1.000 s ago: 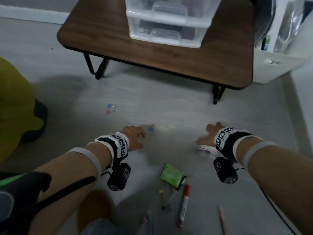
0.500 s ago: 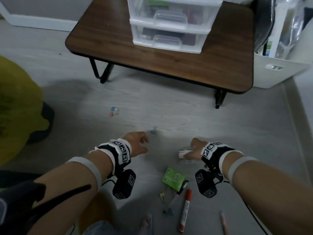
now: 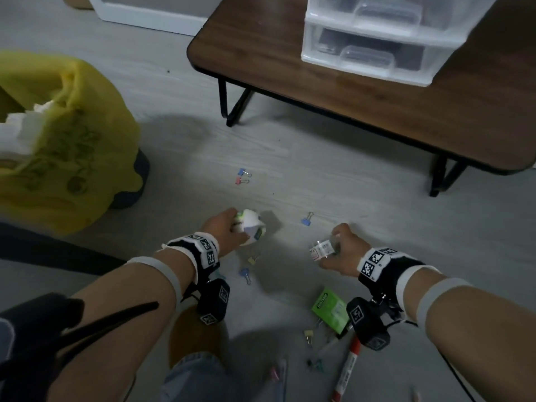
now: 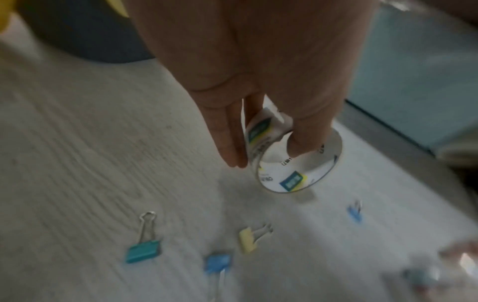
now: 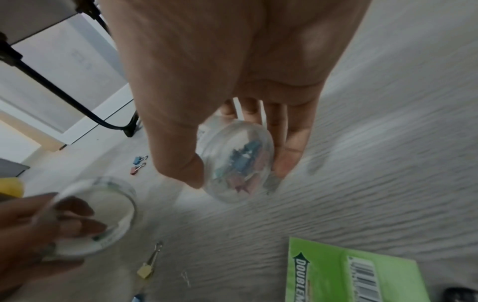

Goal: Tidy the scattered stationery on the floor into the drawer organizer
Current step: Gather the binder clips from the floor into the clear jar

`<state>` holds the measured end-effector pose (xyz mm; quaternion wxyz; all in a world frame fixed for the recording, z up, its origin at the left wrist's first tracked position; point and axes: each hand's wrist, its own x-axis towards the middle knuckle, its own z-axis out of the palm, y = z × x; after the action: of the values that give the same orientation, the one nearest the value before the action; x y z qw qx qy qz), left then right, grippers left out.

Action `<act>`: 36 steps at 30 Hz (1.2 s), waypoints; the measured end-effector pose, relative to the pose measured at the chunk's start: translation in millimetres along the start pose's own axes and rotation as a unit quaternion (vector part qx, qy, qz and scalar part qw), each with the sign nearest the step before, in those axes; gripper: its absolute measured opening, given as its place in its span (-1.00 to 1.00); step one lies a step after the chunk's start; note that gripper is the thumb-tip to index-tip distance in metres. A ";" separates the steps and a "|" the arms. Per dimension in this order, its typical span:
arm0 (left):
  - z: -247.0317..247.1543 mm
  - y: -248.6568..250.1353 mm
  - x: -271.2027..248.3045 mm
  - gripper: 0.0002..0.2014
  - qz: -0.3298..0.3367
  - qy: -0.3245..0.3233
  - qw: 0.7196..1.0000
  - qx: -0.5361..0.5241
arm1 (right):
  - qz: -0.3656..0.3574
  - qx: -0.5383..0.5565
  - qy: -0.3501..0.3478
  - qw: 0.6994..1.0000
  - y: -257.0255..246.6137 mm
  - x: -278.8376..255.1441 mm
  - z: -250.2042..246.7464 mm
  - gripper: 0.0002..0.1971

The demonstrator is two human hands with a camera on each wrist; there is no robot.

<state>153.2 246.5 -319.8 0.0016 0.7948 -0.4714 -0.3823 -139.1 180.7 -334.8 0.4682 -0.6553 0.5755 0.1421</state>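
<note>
Floor [image 3: 362,181] open between table edge [image 3: 319,107], scattered clips.

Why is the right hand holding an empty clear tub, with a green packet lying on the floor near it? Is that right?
Not quite. The clear tub in the right hand has colourful clips inside, as the right wrist view shows. The green packet does lie on the floor nearby.

Pale wood-grain floor [image 3: 333,175], dark wooden low table [image 3: 261,44] on black legs, perhaps dimly lit.

Clear glossy plastic jar [image 5: 236,161], wood-grain table [image 3: 362,105]
</note>
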 end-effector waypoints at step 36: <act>94.1 -28.7 -27.0 -0.42 0.040 -0.023 0.998 0.037 | -0.070 -0.218 0.125 0.965 -60.3 26.5 28.1 -0.57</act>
<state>110.2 316.4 -380.4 -0.0232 0.7658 -0.5163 -0.3827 -67.8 180.0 -341.5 0.2476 -0.7927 0.5371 0.1475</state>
